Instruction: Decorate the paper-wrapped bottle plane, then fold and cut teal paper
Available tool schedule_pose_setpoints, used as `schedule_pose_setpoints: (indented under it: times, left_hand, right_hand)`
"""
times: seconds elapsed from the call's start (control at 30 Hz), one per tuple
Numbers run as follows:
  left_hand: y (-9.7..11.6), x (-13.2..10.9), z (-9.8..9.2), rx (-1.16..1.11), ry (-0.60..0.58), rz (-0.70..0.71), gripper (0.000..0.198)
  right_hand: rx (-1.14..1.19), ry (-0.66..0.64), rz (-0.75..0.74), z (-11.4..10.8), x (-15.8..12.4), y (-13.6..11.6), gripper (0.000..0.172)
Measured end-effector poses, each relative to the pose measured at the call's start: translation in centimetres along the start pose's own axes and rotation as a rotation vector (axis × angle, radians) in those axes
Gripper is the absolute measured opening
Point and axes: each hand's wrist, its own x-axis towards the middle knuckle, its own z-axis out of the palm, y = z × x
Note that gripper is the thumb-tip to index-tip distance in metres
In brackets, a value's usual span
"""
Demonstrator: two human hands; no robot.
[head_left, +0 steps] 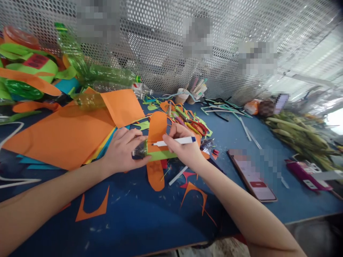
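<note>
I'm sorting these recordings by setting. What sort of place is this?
Probably a craft workspace: the blue table bears coloured paper sheets, cut orange scraps and green plastic bottles, and the right hand holds a white marker. Whether it is a classroom or workshop, I can't tell.

Near side of the table [125, 233]: my left grip [124, 149] can pass above a low orange offcut [93, 215]. Left: the paper stack [66, 139] obstructs low travel. Forward of my right grip [182, 142]: the scrap heap [164, 105] obstructs. Right: past small scraps, bare table gives passage up to the phone [253, 178].
</note>
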Motion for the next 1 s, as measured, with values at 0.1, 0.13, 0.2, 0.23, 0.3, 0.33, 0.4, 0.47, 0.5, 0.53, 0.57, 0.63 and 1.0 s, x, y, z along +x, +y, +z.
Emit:
schedule_pose_setpoints:
  times: [0.1, 0.13, 0.2, 0.23, 0.3, 0.33, 0.4, 0.47, 0.5, 0.53, 0.57, 0.63, 1.0]
  left_hand:
    - [-0.06, -0.05, 0.02, 0.013, 0.002, 0.003, 0.049]
    - [-0.09, -0.06, 0.04, 0.014, 0.004, 0.005, 0.05]
    - [-0.13, -0.07, 0.07, 0.01, 0.003, 0.005, 0.049]
    - [-0.13, -0.07, 0.08, 0.007, 0.001, 0.003, 0.049]
    - [-0.11, -0.05, 0.07, 0.003, -0.002, -0.002, 0.048]
    - [-0.08, -0.04, 0.06, 0.0, -0.002, -0.004, 0.047]
    - [-0.04, -0.02, 0.04, -0.007, -0.004, -0.006, 0.046]
    - [-0.02, -0.02, 0.06, -0.011, -0.005, -0.011, 0.046]
    - [-0.02, -0.03, 0.07, -0.012, -0.006, -0.014, 0.046]
    - [-0.02, -0.04, 0.07, -0.01, -0.006, -0.019, 0.046]
    - [-0.03, -0.04, 0.07, -0.008, -0.007, -0.022, 0.046]
    - [-0.02, -0.04, 0.01, -0.005, -0.015, -0.025, 0.046]
    - [0.29, 0.12, -0.19, 0.006, -0.001, -0.019, 0.048]
  right_hand:
    - [-0.016, 0.007, -0.025, -0.03, -0.01, 0.15, 0.026]
    - [-0.03, 0.012, -0.026, -0.04, -0.02, 0.21, 0.026]
    - [-0.045, 0.015, -0.02, -0.06, -0.01, 0.3, 0.026]
    - [-0.038, 0.013, -0.016, -0.05, 0.0, 0.33, 0.026]
    - [-0.003, 0.009, -0.011, -0.03, 0.05, 0.34, 0.026]
    - [0.016, 0.008, -0.006, -0.01, 0.08, 0.34, 0.026]
    - [0.035, 0.006, 0.0, 0.03, 0.13, 0.33, 0.026]
    - [0.035, 0.002, -0.004, 0.03, 0.12, 0.32, 0.026]
    - [0.037, 0.002, -0.012, 0.01, 0.09, 0.29, 0.026]
    - [0.041, -0.001, -0.019, -0.02, 0.04, 0.25, 0.026]
    - [0.051, -0.004, -0.026, -0.06, -0.02, 0.18, 0.026]
    - [0.088, -0.022, -0.031, -0.16, -0.16, -0.01, 0.024]
    - [0.053, -0.011, -0.04, -0.13, -0.11, -0.14, 0.023]
